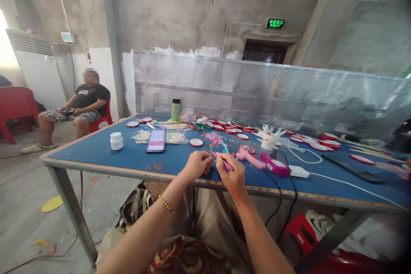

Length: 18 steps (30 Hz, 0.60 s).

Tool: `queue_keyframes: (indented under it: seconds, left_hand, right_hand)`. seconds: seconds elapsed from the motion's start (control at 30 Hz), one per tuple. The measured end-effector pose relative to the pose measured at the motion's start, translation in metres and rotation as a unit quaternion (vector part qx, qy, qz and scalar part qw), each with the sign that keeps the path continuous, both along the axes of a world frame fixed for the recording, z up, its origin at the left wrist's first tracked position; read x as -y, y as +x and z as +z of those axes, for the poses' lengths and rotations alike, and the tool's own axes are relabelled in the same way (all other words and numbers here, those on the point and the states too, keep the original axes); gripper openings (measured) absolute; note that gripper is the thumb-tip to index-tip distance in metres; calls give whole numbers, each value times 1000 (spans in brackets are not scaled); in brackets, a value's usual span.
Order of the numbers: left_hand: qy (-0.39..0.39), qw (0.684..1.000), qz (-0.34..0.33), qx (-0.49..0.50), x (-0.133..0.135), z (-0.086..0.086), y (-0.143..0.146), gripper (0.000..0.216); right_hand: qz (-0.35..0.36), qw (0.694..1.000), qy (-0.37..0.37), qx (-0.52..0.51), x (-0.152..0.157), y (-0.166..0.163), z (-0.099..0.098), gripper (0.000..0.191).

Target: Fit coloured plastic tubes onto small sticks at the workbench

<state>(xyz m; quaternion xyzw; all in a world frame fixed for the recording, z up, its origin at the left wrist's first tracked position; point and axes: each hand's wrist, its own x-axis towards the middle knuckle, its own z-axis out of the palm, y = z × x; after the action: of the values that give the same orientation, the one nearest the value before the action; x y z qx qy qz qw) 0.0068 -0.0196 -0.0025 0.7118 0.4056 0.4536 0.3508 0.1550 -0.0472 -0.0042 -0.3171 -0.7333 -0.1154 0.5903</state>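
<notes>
My left hand [198, 165] and my right hand [231, 172] meet over the near edge of the blue table [96, 150]. Both are closed in a pinch on a thin pink stick [221, 160] that runs between them. A gold bracelet [167, 204] sits on my left wrist. Just beyond my right hand lie a light pink glue gun [250, 159] and a magenta tool [275, 165] with black cords hanging off the table edge.
Red-rimmed round discs [195, 142], a white cup of sticks [269, 140], a white jar [116, 141], a green flask [175, 109], a phone [156, 140] and a white charger [298, 171] are spread over the table. A perforated metal screen [257, 90] stands behind. A person [80, 105] sits at left.
</notes>
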Motion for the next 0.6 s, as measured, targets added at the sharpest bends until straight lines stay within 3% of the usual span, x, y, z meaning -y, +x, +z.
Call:
queue_keyframes:
  seconds: [0.6]
  left_hand:
    - [-10, 1000, -5, 10, -1, -2, 0, 23]
  right_hand:
    - [-8, 1000, 15, -12, -1, -1, -1, 18]
